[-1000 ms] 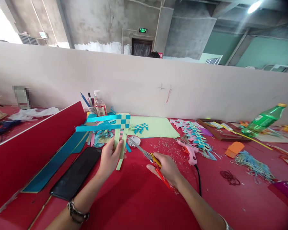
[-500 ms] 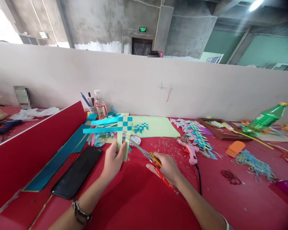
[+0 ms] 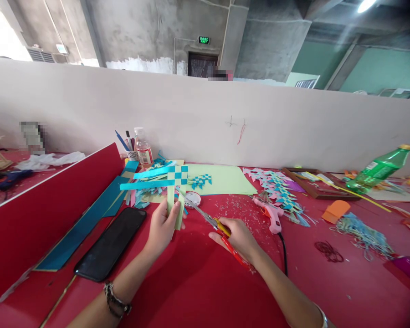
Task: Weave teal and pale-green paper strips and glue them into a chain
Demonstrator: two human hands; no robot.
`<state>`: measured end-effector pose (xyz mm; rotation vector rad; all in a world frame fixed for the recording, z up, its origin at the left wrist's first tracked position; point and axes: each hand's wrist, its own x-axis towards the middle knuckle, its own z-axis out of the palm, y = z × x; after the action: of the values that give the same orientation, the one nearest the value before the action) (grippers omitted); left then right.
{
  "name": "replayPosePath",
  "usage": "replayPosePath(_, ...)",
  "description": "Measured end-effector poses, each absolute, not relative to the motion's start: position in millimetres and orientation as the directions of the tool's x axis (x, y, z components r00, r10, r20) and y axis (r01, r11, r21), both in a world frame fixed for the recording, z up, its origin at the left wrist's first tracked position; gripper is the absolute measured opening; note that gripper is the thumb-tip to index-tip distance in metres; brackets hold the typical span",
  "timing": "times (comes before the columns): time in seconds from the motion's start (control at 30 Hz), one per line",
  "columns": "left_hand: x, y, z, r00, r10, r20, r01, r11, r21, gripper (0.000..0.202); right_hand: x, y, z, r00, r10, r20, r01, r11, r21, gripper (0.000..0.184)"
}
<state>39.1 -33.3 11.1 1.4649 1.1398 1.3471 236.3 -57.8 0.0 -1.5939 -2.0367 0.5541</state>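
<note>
My left hand (image 3: 161, 226) grips the green tails of a woven paper piece (image 3: 177, 175) made of blue and light green strips, held upright above the red table (image 3: 198, 282). Its long blue strips stick out to the left. My right hand (image 3: 237, 237) is closed on red and yellow scissors (image 3: 208, 219), whose blades point up-left and meet the green strips just below the weave.
A black phone (image 3: 111, 243) lies left of my hand beside blue paper strips (image 3: 85, 223). A green sheet (image 3: 222, 180), a pink glue gun (image 3: 271, 215), several woven paper pieces (image 3: 280, 193), a green bottle (image 3: 379, 169) and paper scraps lie around. A white partition (image 3: 259, 123) stands behind.
The lower ends of the green strips have become shorter since the earliest frame. My left hand lifted the woven piece slightly to the right; the scissors stayed at the strips.
</note>
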Motion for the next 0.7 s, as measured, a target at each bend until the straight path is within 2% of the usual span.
replayPosePath(0.23, 39.9, -33.9, 12.9, 0.021, 0.971, 0.236, 0.069, -0.237, 0.969, 0.022, 238.5, -56.1, -2.7, -0.205, 0.974, 0.093, 0.758, 0.218, -0.614, 0.03)
replayPosePath(0.43, 40.7, -32.9, 12.0, -0.013, 0.967, 0.253, 0.061, -0.252, 0.966, 0.024, 241.1, -53.4, -4.9, -0.193, 0.974, 0.118, 0.773, 0.225, -0.593, 0.028)
replayPosePath(0.57, 43.5, -33.6, 14.9, -0.107, 0.97, 0.22, -0.068, -0.228, 0.971, 0.03, 240.6, -53.6, -2.9, -0.195, 0.973, 0.123, 0.789, 0.23, -0.569, 0.027)
replayPosePath(0.7, 43.1, -32.8, 16.2, -0.113, 0.977, 0.181, -0.22, -0.202, 0.954, 0.034, 239.2, -54.7, -0.2, -0.221, 0.97, 0.105, 0.8, 0.242, -0.549, 0.029)
